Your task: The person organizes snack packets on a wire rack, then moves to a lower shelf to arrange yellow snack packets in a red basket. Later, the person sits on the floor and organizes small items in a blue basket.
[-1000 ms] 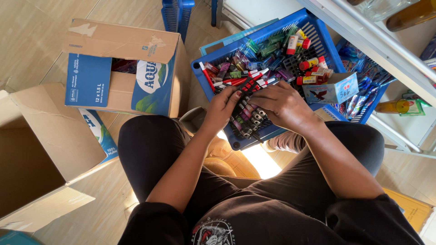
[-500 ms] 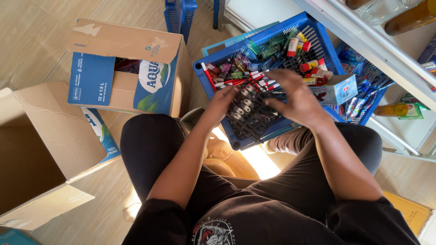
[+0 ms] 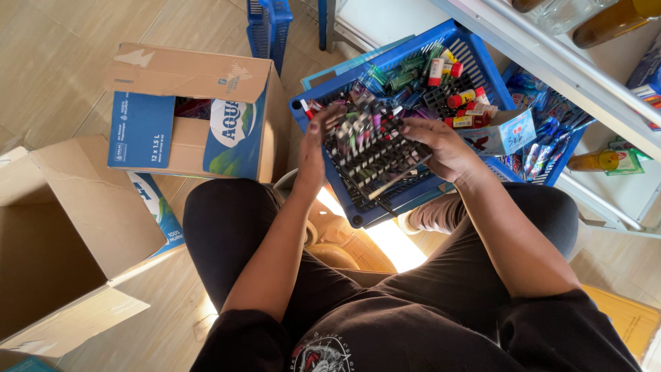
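I sit on the floor over a blue plastic basket (image 3: pixel 460 41) full of small tubes and bottles. Both hands hold a black display rack (image 3: pixel 372 155) stocked with small tubes, lifted and tilted above the basket. My left hand (image 3: pixel 313 148) grips its left edge and my right hand (image 3: pixel 434 145) grips its right edge. Red-capped tubes (image 3: pixel 458 100) and green ones (image 3: pixel 396 76) lie in the basket behind the rack.
A blue and white cardboard box (image 3: pixel 186 117) stands open to the left, and a larger plain carton (image 3: pixel 62 227) lies nearer. A white shelf unit (image 3: pixel 551 55) with bottles and packets rises at the right. Another blue basket (image 3: pixel 268 24) sits at the top.
Both hands rose out of the basket with the black rack, which now sits higher and tilted between them. The view has shifted slightly.
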